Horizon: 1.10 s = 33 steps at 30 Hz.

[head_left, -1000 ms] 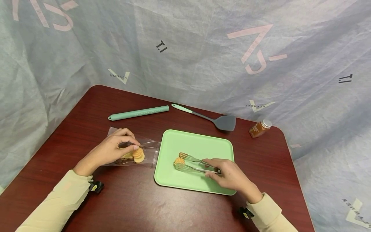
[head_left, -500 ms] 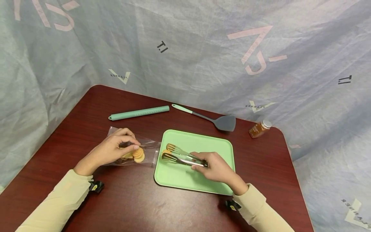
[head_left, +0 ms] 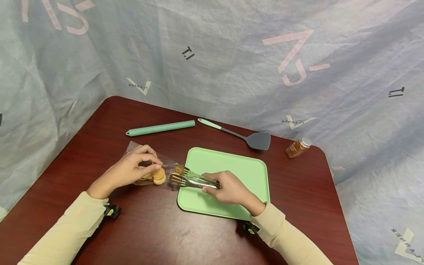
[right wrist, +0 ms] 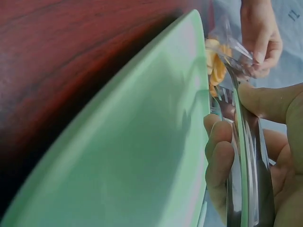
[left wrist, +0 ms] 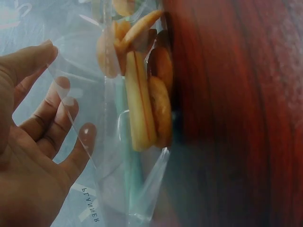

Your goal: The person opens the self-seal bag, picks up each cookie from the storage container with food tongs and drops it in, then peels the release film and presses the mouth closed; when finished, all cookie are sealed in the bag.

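The dark red wooden table point(head_left: 185, 235) spreads beneath both sets of fingers. On it, the light green rectangular tray point(head_left: 232, 158) lies under the right fingers. The clear plastic zip bag point(left wrist: 104, 109) sits at the left hand point(head_left: 126, 170), whose thumb and forefinger pinch its upper film; that pinch seems best lifted a little, so the mouth facing the right fingers gapes. The shiny metal tongs with slotted heads point(head_left: 195, 181) are gripped in the right hand point(head_left: 228, 187), thumb against one side, fingers curled round the other. Their heads point ahead of those fingertips to the bag's mouth end; whether they are inside, I cannot tell. A slow, level approach should avoid snagging the film. The golden swirl-patterned biscuits point(head_left: 159, 176) lie in the bag just below the left fingertips. The single golden ridged biscuit point(head_left: 174, 173) sits between the tong heads, beyond the right fingertips; a light, steady squeeze, released only past the zip strip, probably serves it best.
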Each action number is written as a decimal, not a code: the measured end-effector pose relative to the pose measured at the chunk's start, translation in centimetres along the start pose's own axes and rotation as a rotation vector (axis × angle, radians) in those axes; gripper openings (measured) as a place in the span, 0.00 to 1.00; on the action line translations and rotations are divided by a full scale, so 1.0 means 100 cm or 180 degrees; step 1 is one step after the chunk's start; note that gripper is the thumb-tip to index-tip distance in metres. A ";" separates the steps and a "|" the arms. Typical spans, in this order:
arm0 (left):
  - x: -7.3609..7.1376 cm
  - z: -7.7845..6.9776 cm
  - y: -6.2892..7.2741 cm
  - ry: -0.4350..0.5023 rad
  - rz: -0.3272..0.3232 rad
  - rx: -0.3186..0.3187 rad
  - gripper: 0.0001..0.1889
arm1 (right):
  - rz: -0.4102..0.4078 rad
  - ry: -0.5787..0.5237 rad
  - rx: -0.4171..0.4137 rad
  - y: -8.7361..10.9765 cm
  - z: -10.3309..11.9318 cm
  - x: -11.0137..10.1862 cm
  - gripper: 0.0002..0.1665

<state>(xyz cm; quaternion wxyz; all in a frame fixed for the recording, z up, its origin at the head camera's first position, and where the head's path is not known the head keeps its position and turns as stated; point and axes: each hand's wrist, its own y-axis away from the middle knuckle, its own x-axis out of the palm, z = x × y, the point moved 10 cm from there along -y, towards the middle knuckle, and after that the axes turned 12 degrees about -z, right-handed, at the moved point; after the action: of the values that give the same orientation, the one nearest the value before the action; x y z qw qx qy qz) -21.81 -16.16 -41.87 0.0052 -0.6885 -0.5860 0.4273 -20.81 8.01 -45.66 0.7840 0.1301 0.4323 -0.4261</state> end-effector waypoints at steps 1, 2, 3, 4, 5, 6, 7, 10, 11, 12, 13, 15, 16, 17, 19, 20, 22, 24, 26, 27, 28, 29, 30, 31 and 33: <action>0.000 0.000 0.000 -0.0002 -0.0008 0.0013 0.07 | 0.0011 -0.0022 0.0013 -0.001 0.000 0.000 0.24; 0.000 0.000 0.000 -0.0006 -0.0018 0.0025 0.07 | 0.0024 -0.0056 0.0024 -0.003 -0.001 0.000 0.23; 0.000 0.000 -0.001 -0.0003 -0.0028 0.0037 0.07 | 0.0036 -0.0103 0.0040 -0.005 -0.001 0.001 0.22; -0.001 0.000 -0.001 -0.0001 -0.0033 0.0045 0.07 | 0.0045 -0.0147 0.0051 -0.006 -0.002 0.001 0.22; -0.001 -0.001 -0.001 0.0002 -0.0034 0.0048 0.07 | 0.0052 -0.0202 0.0067 -0.007 -0.003 0.001 0.21; -0.001 -0.001 -0.001 0.0008 -0.0033 0.0050 0.07 | 0.0065 -0.0257 0.0086 -0.009 -0.004 0.001 0.21; 0.000 -0.001 -0.001 0.0012 -0.0029 0.0051 0.06 | 0.0079 -0.0317 0.0111 -0.009 -0.006 0.001 0.21; 0.000 0.000 0.000 0.0004 -0.0005 0.0025 0.06 | 0.0116 -0.0483 0.0194 -0.010 -0.010 0.001 0.19; 0.000 0.001 0.001 0.0002 0.0004 0.0000 0.06 | 0.0123 -0.0521 0.0226 -0.010 -0.012 0.001 0.19; 0.000 0.002 0.001 0.0003 0.0010 -0.0021 0.06 | 0.0128 -0.0539 0.0256 -0.010 -0.013 0.001 0.19; 0.000 0.003 0.002 -0.0007 0.0018 -0.0045 0.06 | 0.0131 -0.0556 0.0288 -0.010 -0.014 0.001 0.19; -0.001 0.005 0.003 -0.0019 0.0025 -0.0087 0.06 | 0.0122 -0.0554 0.0322 -0.010 -0.014 0.000 0.19; -0.001 0.005 0.003 -0.0023 0.0029 -0.0101 0.06 | 0.0110 -0.0528 0.0329 -0.011 -0.014 0.001 0.20; -0.001 0.006 0.004 -0.0028 0.0027 -0.0111 0.06 | 0.0099 -0.0496 0.0336 -0.011 -0.014 0.002 0.20; -0.001 0.005 0.003 -0.0031 0.0014 -0.0085 0.06 | 0.0093 -0.0424 0.0324 -0.012 -0.011 0.004 0.20; 0.000 0.004 0.003 -0.0025 0.0003 -0.0066 0.06 | 0.0088 -0.0393 0.0319 -0.013 -0.009 0.006 0.20; 0.000 0.001 0.001 0.0000 -0.0025 -0.0008 0.07 | 0.0095 -0.0342 0.0316 -0.014 -0.005 0.008 0.20; -0.001 -0.002 0.000 0.0012 -0.0058 0.0049 0.08 | 0.0107 -0.0333 0.0327 -0.014 -0.002 0.011 0.20; -0.001 -0.004 0.000 0.0027 -0.0081 0.0075 0.09 | 0.0115 -0.0324 0.0356 -0.015 -0.002 0.012 0.21; -0.002 -0.004 0.000 0.0033 -0.0091 0.0083 0.10 | 0.0116 -0.0318 0.0370 -0.016 -0.002 0.013 0.21; -0.002 -0.004 0.000 0.0029 -0.0094 0.0082 0.11 | 0.0118 -0.0319 0.0398 -0.017 -0.003 0.013 0.22; -0.002 -0.004 0.000 0.0028 -0.0096 0.0076 0.11 | 0.0122 -0.0327 0.0429 -0.017 -0.004 0.013 0.23; -0.002 -0.004 0.001 0.0025 -0.0096 0.0070 0.10 | 0.0127 -0.0346 0.0462 -0.018 -0.004 0.013 0.23; -0.002 -0.003 0.001 0.0019 -0.0096 0.0064 0.10 | 0.0130 -0.0363 0.0504 -0.018 -0.005 0.014 0.24; -0.002 -0.003 0.001 0.0002 -0.0104 0.0063 0.09 | 0.0131 -0.0416 0.0586 -0.020 -0.007 0.014 0.25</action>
<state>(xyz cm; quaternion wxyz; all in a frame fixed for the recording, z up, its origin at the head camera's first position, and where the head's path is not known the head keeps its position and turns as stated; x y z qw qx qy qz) -21.57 -16.19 -41.58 0.0191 -0.6788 -0.5930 0.4327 -22.37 6.45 -46.85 0.8038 0.1823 0.3365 -0.4555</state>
